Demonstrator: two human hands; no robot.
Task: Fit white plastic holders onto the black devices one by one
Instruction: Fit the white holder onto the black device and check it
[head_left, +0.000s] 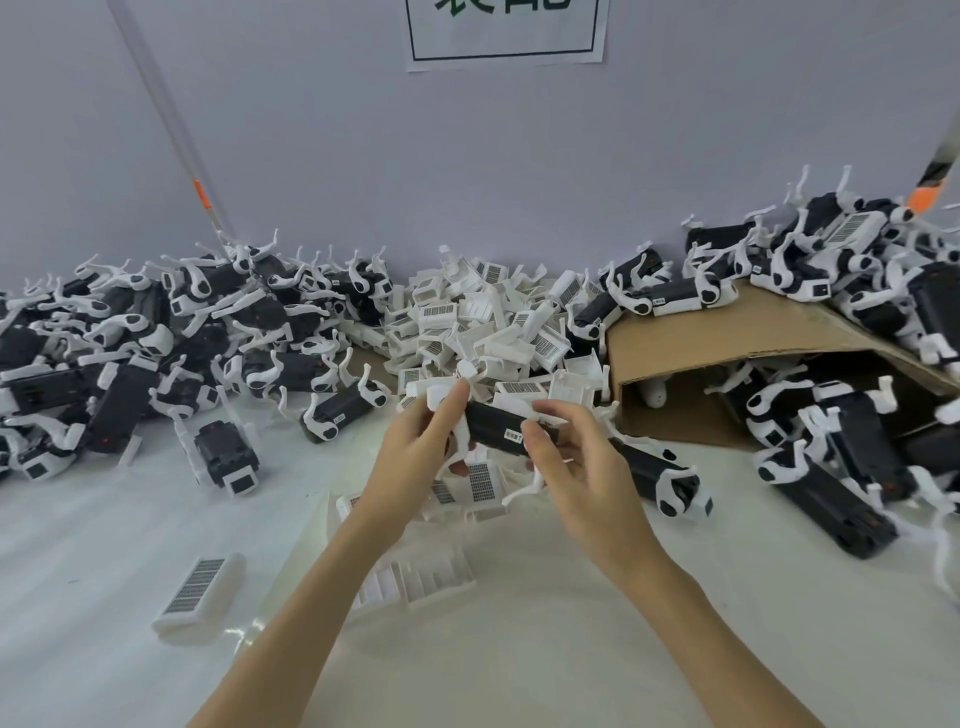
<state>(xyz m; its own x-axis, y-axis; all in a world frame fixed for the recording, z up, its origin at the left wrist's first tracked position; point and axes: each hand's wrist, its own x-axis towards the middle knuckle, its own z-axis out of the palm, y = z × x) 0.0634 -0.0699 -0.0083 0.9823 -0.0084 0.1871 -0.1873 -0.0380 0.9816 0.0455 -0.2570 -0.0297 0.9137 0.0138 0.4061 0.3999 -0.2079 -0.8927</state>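
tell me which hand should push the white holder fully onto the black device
Left, probably. The left hand already pinches the white holder at the device's end, while the right hand grips the black device by its body and can brace it.

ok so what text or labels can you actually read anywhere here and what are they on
Paper sign on the wall: large dark characters, cut off by the top edge, not readable.
Small white label on the black device held in both hands: print too small to read.
Loose white holder on the table: a barcode-like striped patch, no legible digits.
White holders in the middle pile: the same striped patches, too small to read.
No text reads clearly.
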